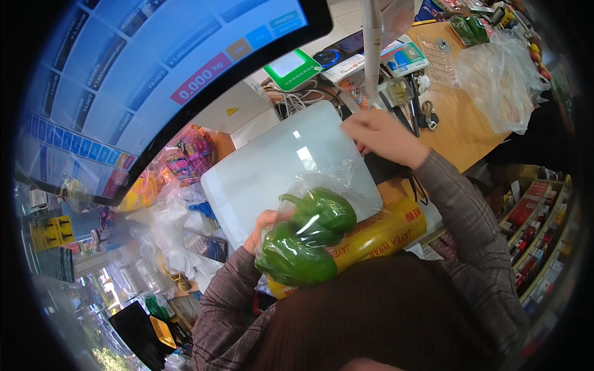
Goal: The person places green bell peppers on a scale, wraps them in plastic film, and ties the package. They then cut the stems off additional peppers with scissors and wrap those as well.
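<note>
Green bell peppers point(320, 218) sit inside clear plastic film point(345, 178), close to my body. My left hand point(264, 227) grips them from the left side, its fingers partly hidden behind the film and peppers. The film spreads up over the near right part of a pale, glossy weighing-scale plate point(260, 171). Over that plate's far right edge is my right hand point(387, 137), blurred, with its fingers curled inward. Whether it pinches an edge of film cannot be made out. A yellow roll of JAYEA plastic wrap point(394, 234) lies between the plate and my body, partly behind the peppers.
A large lit screen point(162, 79) overhangs the upper left. Crumpled plastic bags point(171, 232) and bagged sweets point(190, 155) crowd the left. On the wooden counter point(457, 120) are keys point(428, 116), a clear tray point(438, 62) and a plastic bag point(496, 83). A white post point(371, 46) rises beyond my right hand.
</note>
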`<state>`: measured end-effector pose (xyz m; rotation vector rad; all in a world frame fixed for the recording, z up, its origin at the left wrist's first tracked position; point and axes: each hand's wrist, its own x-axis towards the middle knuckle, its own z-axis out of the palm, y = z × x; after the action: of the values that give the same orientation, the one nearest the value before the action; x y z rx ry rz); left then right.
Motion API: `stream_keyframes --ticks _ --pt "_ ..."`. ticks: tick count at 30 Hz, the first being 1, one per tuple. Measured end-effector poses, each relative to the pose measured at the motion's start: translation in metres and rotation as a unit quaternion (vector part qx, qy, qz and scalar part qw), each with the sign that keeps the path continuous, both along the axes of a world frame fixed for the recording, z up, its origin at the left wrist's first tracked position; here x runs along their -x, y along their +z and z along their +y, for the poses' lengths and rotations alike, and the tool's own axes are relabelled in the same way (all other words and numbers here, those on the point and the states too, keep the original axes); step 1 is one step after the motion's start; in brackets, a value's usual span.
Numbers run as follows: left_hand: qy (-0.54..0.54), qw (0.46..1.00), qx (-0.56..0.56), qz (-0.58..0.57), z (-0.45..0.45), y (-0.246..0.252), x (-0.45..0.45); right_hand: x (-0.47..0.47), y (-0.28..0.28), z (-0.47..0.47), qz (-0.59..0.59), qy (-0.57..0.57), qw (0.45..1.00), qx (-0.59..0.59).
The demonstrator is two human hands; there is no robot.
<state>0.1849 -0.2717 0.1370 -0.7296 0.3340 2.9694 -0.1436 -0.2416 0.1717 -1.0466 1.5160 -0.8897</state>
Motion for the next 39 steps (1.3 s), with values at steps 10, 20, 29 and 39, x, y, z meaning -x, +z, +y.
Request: stream_keyframes --ticks 10,20,29,39 --pt "-0.008 1.000 0.024 -0.007 -0.026 0.019 0.017 -0.023 -0.015 0.091 -0.285 0.025 0.951 -0.121" --pt "-0.040 0.982 0.153 -0.105 0.005 0.022 0.020 -0.018 0.000 0.086 -0.298 -0.207 0.929 0.071" --pt "-0.001 1.000 0.027 0.007 0.035 0.045 0.029 -0.028 -0.012 0.085 -0.183 -0.138 0.970 0.086" --pt "0.067 0.997 -0.033 0.015 0.048 0.041 0.021 0.003 0.000 0.146 -0.067 -0.166 0.982 0.065"
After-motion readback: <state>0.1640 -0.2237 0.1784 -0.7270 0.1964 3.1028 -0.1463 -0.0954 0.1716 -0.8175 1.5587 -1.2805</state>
